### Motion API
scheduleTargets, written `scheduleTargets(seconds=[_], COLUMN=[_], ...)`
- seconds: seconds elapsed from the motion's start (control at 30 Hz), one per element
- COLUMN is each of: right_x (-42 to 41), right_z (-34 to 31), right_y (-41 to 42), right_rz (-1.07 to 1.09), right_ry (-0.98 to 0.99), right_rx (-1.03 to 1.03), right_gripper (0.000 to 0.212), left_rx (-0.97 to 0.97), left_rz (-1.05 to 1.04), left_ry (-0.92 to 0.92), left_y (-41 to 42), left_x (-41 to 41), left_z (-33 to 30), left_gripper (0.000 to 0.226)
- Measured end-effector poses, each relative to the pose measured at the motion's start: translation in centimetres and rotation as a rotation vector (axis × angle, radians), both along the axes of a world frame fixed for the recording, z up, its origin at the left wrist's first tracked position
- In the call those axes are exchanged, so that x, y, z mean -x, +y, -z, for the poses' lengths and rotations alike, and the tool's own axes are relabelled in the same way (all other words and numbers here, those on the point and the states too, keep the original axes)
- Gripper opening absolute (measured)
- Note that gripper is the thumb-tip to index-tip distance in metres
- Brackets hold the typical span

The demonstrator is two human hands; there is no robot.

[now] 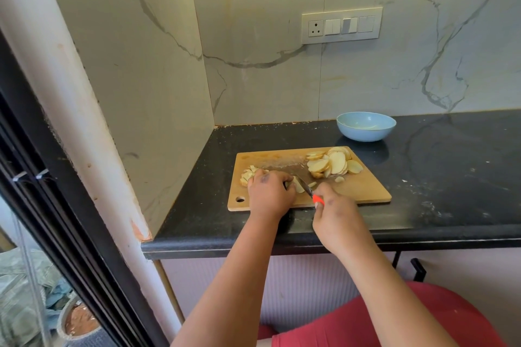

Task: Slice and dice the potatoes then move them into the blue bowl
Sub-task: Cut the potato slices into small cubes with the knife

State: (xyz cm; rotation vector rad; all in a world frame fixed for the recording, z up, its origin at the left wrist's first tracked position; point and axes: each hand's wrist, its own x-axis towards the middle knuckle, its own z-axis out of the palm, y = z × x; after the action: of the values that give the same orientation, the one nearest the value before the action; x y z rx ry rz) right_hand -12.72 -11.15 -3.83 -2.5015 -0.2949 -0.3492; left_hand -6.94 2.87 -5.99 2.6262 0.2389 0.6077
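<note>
Overhead, marble walls (267,79) back a black counter (437,177); right fingers (324,194) grip the knife (306,188), left (284,179) seemingly pinning potato (298,187).

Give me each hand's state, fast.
Left hand: fingers curled on a potato slice.
Right hand: gripping the knife.

We see the cutting board (352,191) lying on the desk (437,177), with the bowl (366,126) behind it by the wall. Potato slices (332,163) sit on the board's far right; what seem diced pieces (247,175) lie at its left.
</note>
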Motion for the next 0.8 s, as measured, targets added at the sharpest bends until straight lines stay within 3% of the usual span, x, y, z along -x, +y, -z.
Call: scheduleTargets(seconds=[0.17,0.37,0.5,0.67,0.8], right_x=[-0.1,-0.7,0.2,1.8,1.5], right_z=[-1.2,-5.8,-7.4,-6.7,-3.9], right_y=[1.0,2.2,0.0,-3.2,-3.0], right_rz=[0.025,-0.011,-0.032,-0.084,-0.049], right_ry=[0.105,0.263,0.278,0.214,-0.003], right_rx=[0.072,0.309,0.365,0.288,0.001], right_gripper=[0.031,0.034,0.028,0.020,0.016], left_rx=[0.019,0.012,-0.001,0.017,0.054], left_rz=[-0.001,-0.027,-0.022,-0.008,-0.026], left_ry=[-0.008,0.005,0.014,0.020,0.001], left_y=[0.0,0.0,0.0,0.0,0.1], left_x=[0.0,-0.3,-0.1,0.1,0.1], left_z=[0.0,0.3,0.1,0.0,-0.1], left_gripper=[0.027,0.028,0.029,0.030,0.030])
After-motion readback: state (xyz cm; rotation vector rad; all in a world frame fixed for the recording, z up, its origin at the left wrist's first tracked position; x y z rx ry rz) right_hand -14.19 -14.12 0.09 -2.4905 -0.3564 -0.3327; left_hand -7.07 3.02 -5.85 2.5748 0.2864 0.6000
